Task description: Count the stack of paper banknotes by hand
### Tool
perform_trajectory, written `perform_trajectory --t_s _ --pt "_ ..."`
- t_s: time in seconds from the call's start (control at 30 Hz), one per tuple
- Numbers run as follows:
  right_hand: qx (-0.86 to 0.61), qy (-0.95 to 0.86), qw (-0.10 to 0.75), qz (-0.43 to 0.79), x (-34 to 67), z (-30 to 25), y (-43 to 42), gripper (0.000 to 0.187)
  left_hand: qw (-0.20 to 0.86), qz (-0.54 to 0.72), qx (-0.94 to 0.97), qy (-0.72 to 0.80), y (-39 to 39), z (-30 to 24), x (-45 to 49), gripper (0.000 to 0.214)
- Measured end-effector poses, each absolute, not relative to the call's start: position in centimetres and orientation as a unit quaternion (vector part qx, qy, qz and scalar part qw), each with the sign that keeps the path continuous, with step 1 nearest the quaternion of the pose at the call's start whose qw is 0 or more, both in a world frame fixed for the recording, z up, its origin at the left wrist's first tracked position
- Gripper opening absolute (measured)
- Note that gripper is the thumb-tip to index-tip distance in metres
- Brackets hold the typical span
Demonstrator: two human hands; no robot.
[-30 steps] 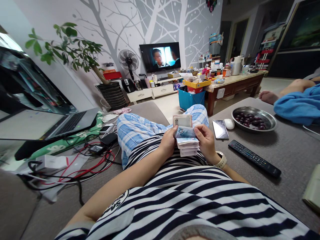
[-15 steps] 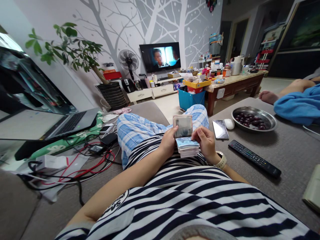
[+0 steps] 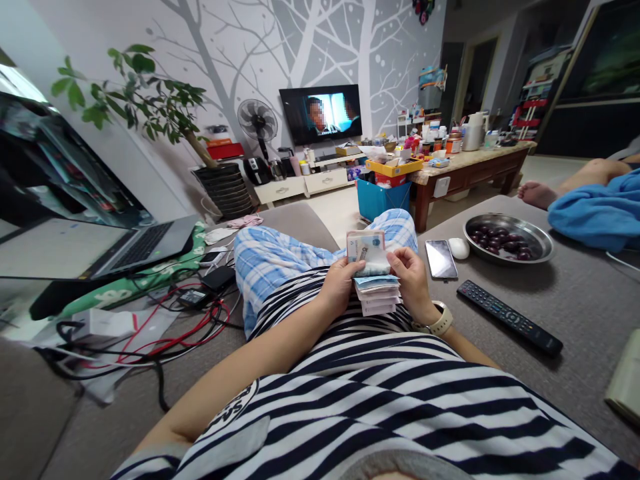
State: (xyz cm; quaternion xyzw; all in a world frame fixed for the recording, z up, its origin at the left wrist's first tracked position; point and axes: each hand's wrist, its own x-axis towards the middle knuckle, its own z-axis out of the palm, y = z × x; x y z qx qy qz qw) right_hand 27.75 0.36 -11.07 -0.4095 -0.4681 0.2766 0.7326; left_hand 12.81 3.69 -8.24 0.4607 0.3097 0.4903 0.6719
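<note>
A stack of banknotes (image 3: 379, 293) is folded over above my lap, its lower ends fanned in pale and bluish layers. My left hand (image 3: 340, 285) grips the stack from the left, with the thumb lying across it. At the right edge, my right hand (image 3: 410, 275) pinches a single banknote (image 3: 371, 257) that stands up and bends at the top of the stack. A pale watch is on my right wrist. The undersides of both hands are hidden.
On the sofa to my right lie a phone (image 3: 441, 259), a white mouse (image 3: 459, 248), a remote control (image 3: 509, 318) and a metal bowl (image 3: 509, 239) of dark red fruit. A laptop (image 3: 115, 250) and tangled cables (image 3: 200, 320) are to my left. Another person's foot (image 3: 537, 193) rests beyond the bowl.
My right fingers have risen slightly, and the top banknote now shows a different, bent face. My left thumb has moved inward over the stack.
</note>
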Motion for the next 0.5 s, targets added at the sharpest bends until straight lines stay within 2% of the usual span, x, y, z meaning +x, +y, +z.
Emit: perform_trajectory --t_s 0.5 --pt "-0.391 -0.496 0.729 0.264 27.72 -10.66 -0.58 0.037 0.653 0.517 0.443 0.332 4.68 -9.0 12.91 0.029"
